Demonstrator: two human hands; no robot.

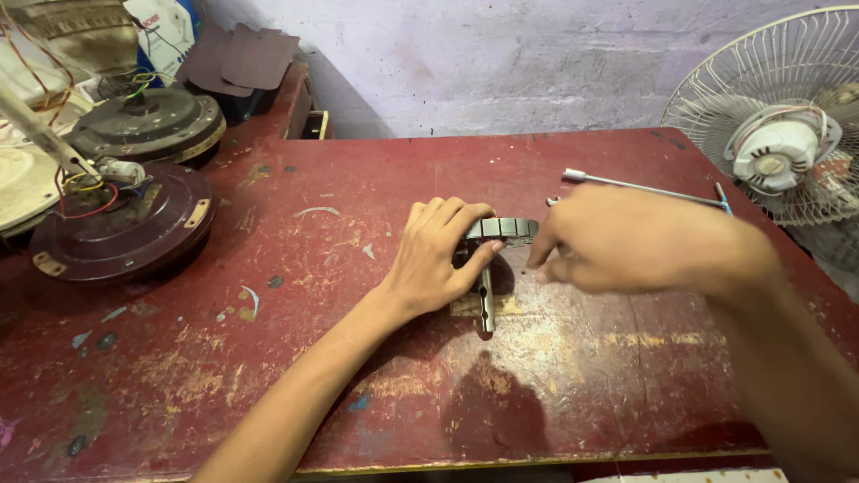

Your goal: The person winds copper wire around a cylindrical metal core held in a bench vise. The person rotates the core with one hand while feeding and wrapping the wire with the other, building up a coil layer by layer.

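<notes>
A grey metal fan rotor (pixel 503 229) with a short shaft (pixel 488 304) pointing toward me lies on the worn red table (pixel 358 358). My left hand (pixel 438 255) rests over the rotor's left side, fingers curled on its rim and thumb against the shaft. My right hand (pixel 626 237) comes in from the right, its fingertips pinched together at the rotor's right edge. Whether they hold a small part is hidden by blur and the hand itself.
A long metal socket wrench (pixel 635 186) lies behind my right hand. Two dark brown ceiling fan motor housings (pixel 125 228) (pixel 148 121) with loose wires sit at the left. A white table fan in a wire cage (pixel 778 116) stands at the right edge.
</notes>
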